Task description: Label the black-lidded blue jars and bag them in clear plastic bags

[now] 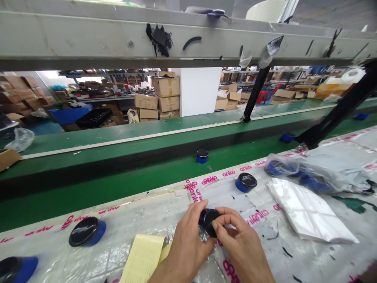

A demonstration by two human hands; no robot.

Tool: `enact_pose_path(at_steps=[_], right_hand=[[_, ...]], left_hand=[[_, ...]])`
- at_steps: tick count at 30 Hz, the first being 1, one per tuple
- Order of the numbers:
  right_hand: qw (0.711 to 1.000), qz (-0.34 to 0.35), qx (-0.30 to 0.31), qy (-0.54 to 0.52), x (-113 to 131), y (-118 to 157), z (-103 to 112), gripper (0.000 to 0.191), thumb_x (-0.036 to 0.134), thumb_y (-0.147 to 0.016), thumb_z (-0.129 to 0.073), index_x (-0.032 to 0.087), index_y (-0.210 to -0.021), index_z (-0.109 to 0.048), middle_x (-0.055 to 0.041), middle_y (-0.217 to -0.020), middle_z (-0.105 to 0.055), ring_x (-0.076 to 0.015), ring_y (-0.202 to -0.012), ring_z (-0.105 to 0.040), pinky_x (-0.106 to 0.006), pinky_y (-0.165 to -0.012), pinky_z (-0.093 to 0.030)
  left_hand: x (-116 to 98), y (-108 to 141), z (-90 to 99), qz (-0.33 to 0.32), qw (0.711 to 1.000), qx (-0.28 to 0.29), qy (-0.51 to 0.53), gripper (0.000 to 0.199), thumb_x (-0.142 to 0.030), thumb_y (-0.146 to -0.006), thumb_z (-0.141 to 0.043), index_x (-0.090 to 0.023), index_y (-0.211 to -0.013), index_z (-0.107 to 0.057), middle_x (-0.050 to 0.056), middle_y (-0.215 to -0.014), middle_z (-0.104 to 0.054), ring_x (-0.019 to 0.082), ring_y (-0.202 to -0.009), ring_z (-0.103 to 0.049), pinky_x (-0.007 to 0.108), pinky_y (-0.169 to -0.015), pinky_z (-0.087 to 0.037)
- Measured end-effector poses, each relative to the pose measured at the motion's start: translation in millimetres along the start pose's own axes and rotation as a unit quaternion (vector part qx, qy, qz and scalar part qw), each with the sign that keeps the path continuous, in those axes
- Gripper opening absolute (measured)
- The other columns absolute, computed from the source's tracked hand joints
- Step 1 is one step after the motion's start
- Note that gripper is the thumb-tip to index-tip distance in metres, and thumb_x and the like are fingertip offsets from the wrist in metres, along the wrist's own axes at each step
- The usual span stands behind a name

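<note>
Low over the plastic-covered worktop, my left hand (188, 239) has its fingers and thumb curled around a small round black piece (211, 221). My right hand (240, 237) pinches the near right side of the same piece between thumb and fingers. Its underside is hidden by my hands. Similar round blue pieces with glossy black tops lie about: one piece (246, 182) beyond my right hand, another piece (87, 231) tilted on its side to the left, and a third piece (19, 269) at the lower left corner. Beside my left wrist lies a yellow printed sheet (143, 257).
Past the worktop runs a green conveyor belt (132, 179), carrying a blue-and-black piece (202, 156). White folded sheets (312, 212) and a clear bag (312, 169) with blue pieces lie at the right. A black post (338, 106) slants up to an overhead beam (103, 37).
</note>
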State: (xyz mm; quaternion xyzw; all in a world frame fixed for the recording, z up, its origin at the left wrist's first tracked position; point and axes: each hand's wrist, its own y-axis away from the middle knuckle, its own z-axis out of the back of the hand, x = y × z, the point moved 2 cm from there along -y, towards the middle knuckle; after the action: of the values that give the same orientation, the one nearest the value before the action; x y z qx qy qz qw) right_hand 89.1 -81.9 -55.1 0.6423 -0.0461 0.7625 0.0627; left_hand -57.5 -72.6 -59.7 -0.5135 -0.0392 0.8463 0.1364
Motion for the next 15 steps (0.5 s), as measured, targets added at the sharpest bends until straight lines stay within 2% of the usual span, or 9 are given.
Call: enact_pose_path(at_steps=[4, 9, 12, 15], right_hand=[[1.0, 0.001, 0.004, -0.002, 2.5, 2.4, 0.3, 0.022, 0.037, -0.082, -0.064, 0.018, -0.072, -0.071, -0.0117, -0.116, -0.065, -0.0226, -0.087, -0.07, -0.03, -0.075, -0.06], [1.0, -0.002, 0.011, 0.016, 1.4, 2.6, 2.7, 0.026, 0.042, -0.082, -0.065, 0.019, -0.07, -0.071, -0.0117, -0.116, -0.067, -0.0228, -0.086, -0.071, -0.03, -0.076, -0.06], [0.999, 0.005, 0.017, 0.036, 2.8, 2.0, 4.5, 0.027, 0.043, -0.083, -0.065, 0.02, -0.07, -0.071, -0.0112, -0.117, -0.068, -0.0235, -0.091, -0.071, -0.029, -0.08, -0.059], [0.999, 0.016, 0.023, 0.043, 4.5, 3.4, 6.2, 0.03, 0.044, -0.085, -0.062, 0.02, -0.072, -0.073, -0.0111, -0.116, -0.069, -0.0244, -0.096, -0.07, -0.028, -0.08, -0.058]], left_hand=[[-9.5, -0.6, 6.0, 0.002, 1.0, 0.011, 0.017, 0.071, -0.008, -0.07, -0.068, -0.031, -0.135, -0.048, 0.004, -0.133, -0.055, 0.024, -0.122, -0.057, 0.041, -0.107, -0.048], [-12.1, 1.3, 15.2, 0.092, 0.985, 0.054, 0.137, 0.051, -0.021, -0.088, -0.061, -0.031, -0.136, -0.047, 0.006, -0.136, -0.054, 0.023, -0.119, -0.06, 0.042, -0.105, -0.051], [-8.4, 2.7, 13.7, 0.124, 0.979, 0.037, 0.159, 0.043, -0.031, -0.093, -0.06, -0.029, -0.135, -0.049, 0.008, -0.134, -0.055, 0.023, -0.114, -0.063, 0.043, -0.101, -0.053], [-7.1, 2.9, 8.4, 0.132, 0.978, 0.021, 0.161, 0.044, -0.028, -0.091, -0.061, -0.028, -0.134, -0.049, 0.008, -0.132, -0.056, 0.023, -0.113, -0.064, 0.043, -0.101, -0.054]])
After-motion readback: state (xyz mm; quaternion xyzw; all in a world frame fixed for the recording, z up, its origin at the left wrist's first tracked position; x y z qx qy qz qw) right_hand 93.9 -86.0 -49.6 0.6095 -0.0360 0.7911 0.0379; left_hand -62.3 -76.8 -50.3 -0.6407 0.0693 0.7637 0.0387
